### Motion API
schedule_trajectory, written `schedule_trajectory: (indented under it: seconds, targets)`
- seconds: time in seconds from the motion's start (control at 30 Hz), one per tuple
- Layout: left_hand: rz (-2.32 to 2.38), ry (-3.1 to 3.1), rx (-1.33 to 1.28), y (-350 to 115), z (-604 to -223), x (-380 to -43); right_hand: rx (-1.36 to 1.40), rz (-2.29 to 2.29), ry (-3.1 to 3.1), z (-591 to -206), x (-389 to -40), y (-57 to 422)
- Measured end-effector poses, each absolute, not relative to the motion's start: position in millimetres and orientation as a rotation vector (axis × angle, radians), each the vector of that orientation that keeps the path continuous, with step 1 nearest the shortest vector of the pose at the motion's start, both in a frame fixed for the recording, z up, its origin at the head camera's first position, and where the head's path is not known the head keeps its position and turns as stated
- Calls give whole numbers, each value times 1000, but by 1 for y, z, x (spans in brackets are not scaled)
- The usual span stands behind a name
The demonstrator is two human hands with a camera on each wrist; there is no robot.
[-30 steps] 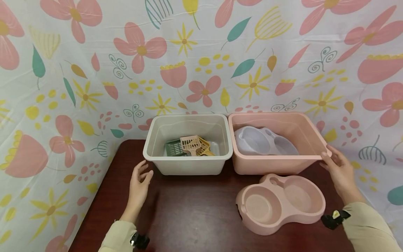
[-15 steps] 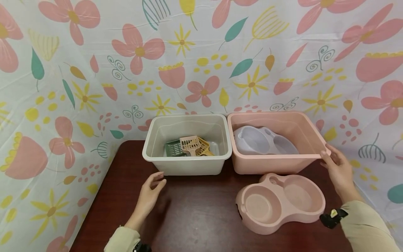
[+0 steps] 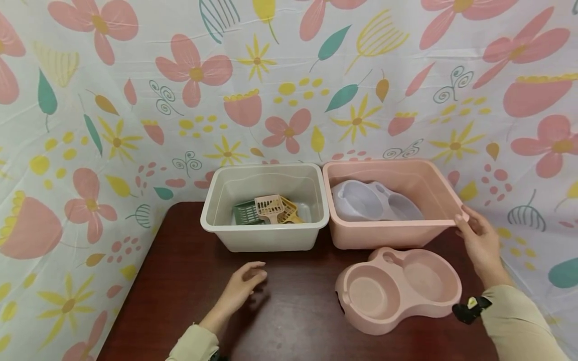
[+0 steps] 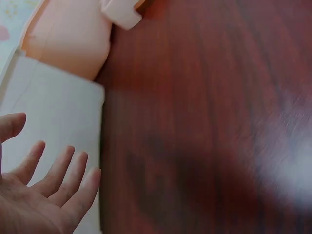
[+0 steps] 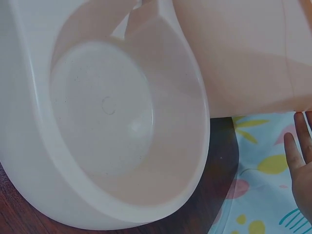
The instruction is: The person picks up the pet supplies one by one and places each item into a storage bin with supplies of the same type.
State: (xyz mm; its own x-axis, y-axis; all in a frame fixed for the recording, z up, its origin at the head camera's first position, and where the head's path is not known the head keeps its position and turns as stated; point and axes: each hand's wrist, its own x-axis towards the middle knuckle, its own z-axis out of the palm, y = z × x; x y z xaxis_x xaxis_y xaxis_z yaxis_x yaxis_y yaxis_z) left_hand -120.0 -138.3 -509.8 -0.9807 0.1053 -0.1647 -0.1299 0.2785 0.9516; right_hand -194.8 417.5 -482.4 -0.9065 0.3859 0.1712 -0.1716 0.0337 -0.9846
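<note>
My right hand grips the front right rim corner of the pink litter box, thumb over the rim. A lavender double pet bowl lies tilted inside that box. My left hand is held over the table with loosely bent fingers and nothing in it. Behind it stands the grey-white litter box, containing a green litter scoop, a pink scoop and a yellow scoop. A pink double pet bowl sits on the table before the pink box.
Both boxes stand side by side at the back of the dark red-brown table, close to a flower-printed cloth. The cloth also runs down along both sides of the table.
My left hand has moved right and toward me, from beside the grey-white box's left corner to in front of it. My right hand stays at the pink box's corner.
</note>
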Motion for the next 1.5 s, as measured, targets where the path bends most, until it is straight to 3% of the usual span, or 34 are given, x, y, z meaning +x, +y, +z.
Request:
schedule_trajectory:
  seconds: [0.5, 1.5]
  targets:
    - [1671, 2112, 148, -97, -515, -112, -278, 1951, -1876, -484, -196, 414]
    - [1657, 2173, 161, -2, -543, -110, -131, 2087, -1810, -486, -196, 420]
